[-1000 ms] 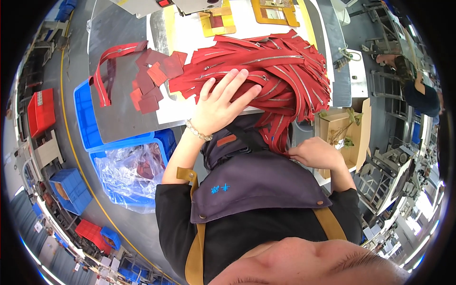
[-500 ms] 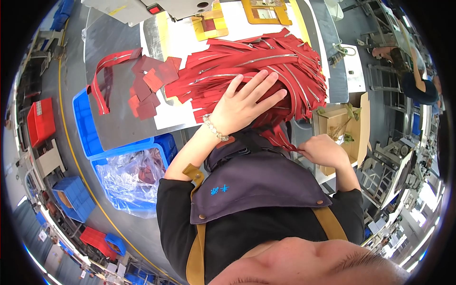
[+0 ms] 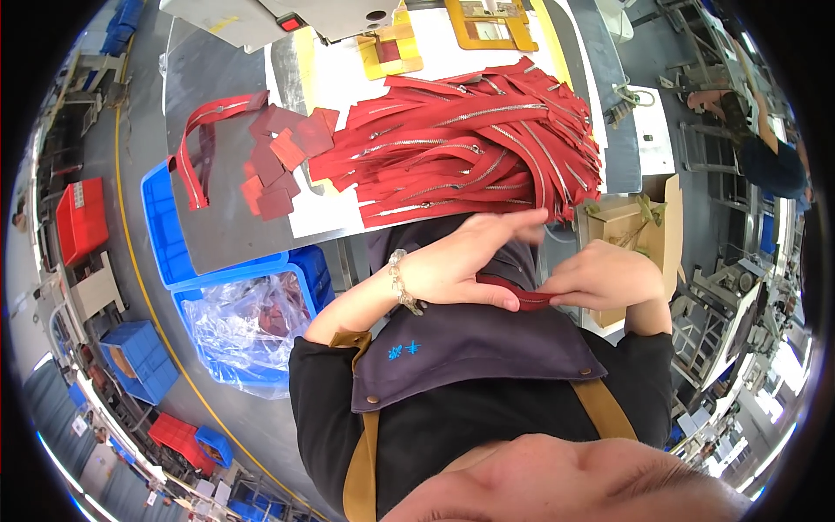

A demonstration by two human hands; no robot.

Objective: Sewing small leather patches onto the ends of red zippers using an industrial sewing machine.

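A red zipper with a metal tooth line stretches in front of my dark apron, just off the table's near edge. Pinched at its right end by the closed fingers of my right hand, it runs leftward to my left hand. That hand is open, with its fingers stretched out and slightly blurred. Its thumb lies along the zipper, and part of the strip is hidden behind the hand. Beyond both hands, a large heap of red zippers with metal teeth covers the near part of the table.
Dark red square pieces and one curled red zipper lie left of the heap. Yellow frames and a machine stand at the back. A blue crate with plastic film is lower left, a cardboard box at right.
My left hand has come off the heap, down to the strip in front of my apron. My right hand still grips the zipper, which is now clear of the heap.
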